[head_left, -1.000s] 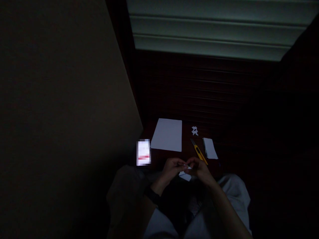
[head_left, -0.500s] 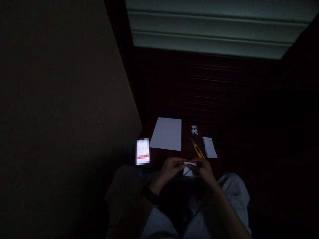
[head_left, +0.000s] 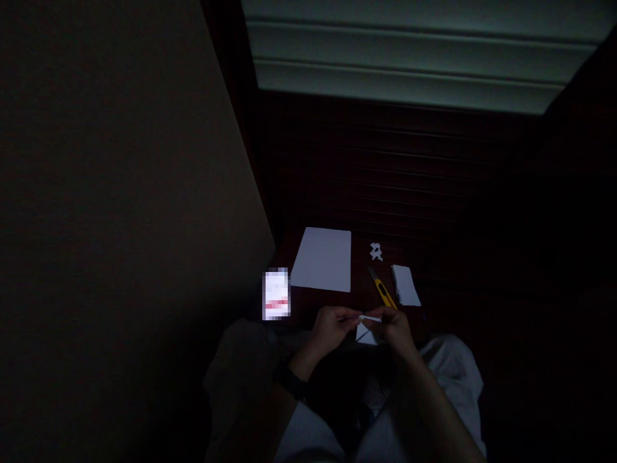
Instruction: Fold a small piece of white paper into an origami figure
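Note:
Between my two hands, just above my lap, is a small piece of white paper [head_left: 367, 335] with a dark diagonal line across it, like a fold. My left hand [head_left: 331, 326] pinches its upper left corner between thumb and fingers. From the other side, my right hand [head_left: 394, 328] grips the upper right part, and its thumb and fingers hide some of the paper. Just beyond my right hand lies a yellow utility knife [head_left: 384, 293], its blade out and pointing away from me.
A large white sheet [head_left: 324, 260] lies on the dark table, with a blurred bright rectangle [head_left: 276, 294] to its left. Small paper scraps [head_left: 376, 251] lie beyond the knife, and a stack of white paper [head_left: 407, 285] is at right. A wall [head_left: 144, 193] rises on the left.
The small paper has shifted and tilted very slightly between my fingers, its lower edge a little nearer to me. Both hands keep their hold; everything on the table stays put.

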Demonstrator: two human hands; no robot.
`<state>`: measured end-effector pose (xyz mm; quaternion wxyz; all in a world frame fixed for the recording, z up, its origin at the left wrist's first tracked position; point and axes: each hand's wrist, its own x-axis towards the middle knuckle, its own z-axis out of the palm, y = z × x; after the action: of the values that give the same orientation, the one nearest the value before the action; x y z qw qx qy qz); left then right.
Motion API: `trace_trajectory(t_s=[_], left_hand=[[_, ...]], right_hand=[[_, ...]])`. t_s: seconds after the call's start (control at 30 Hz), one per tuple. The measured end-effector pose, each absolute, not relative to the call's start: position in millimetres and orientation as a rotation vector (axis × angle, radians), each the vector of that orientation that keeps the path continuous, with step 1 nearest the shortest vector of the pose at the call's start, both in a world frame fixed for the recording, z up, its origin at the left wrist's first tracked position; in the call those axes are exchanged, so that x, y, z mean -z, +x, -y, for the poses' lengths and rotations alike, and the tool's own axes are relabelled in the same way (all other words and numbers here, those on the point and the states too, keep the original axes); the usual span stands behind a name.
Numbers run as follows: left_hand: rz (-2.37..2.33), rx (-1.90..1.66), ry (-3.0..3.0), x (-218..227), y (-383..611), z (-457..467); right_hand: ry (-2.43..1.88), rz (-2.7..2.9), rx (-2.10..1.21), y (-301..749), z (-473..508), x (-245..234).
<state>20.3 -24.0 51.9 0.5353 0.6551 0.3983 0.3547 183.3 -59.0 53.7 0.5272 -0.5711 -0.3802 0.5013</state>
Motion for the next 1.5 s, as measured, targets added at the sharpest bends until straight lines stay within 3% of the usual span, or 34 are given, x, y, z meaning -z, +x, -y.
trace_trajectory(t_s=[0.63, 1.5], left_hand=[[-1.028, -0.830, 2.006, -74.5, 27.8, 26.5], [-1.079, -0.795, 2.013, -79.4, 27.6, 31.1]], right_hand=[[-1.401, 0.957, -1.116, 181.3, 60.9, -52.6], [-1.350, 1.032, -1.120, 182.4, 60.4, -58.1]])
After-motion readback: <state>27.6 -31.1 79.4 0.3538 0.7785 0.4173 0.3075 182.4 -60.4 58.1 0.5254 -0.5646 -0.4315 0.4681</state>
